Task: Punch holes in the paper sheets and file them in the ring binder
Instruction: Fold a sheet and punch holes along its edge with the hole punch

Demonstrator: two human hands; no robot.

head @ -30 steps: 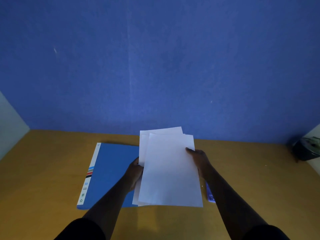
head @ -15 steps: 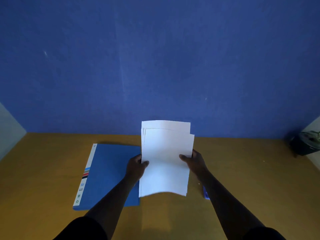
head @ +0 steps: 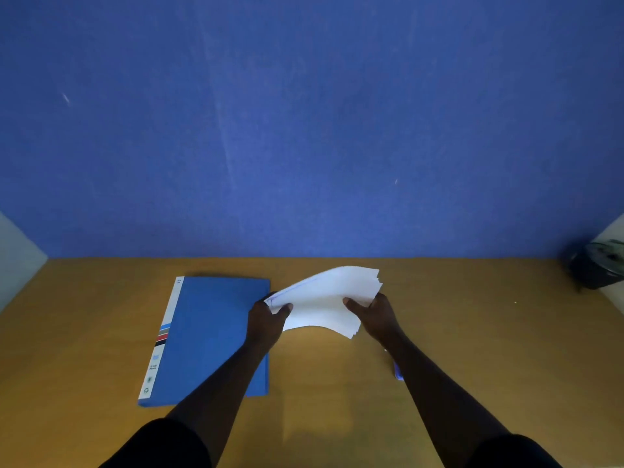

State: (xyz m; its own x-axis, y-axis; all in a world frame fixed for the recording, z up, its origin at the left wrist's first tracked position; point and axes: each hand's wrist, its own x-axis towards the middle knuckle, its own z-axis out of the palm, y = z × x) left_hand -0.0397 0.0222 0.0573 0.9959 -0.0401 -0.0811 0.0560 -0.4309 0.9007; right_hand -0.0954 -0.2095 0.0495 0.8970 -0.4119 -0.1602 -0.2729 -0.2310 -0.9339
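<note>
A stack of white paper sheets (head: 324, 300) is held above the wooden table, turned sideways and bowed, its edges fanned at the right. My left hand (head: 266, 320) grips its left end and my right hand (head: 376, 315) grips its right end. A closed blue ring binder (head: 209, 336) with a white spine lies flat on the table at the left, under my left forearm. A small blue object (head: 398, 371), perhaps the hole punch, peeks out beneath my right forearm and is mostly hidden.
The wooden table (head: 472, 349) runs back to a blue wall (head: 304, 130). A dark rounded object (head: 597, 268) sits at the far right edge. A pale panel (head: 17, 251) stands at the far left.
The sheets were upright in portrait before; now they are rotated sideways, lowered and bent. Both hands shifted with them, the right hand moving out to the right.
</note>
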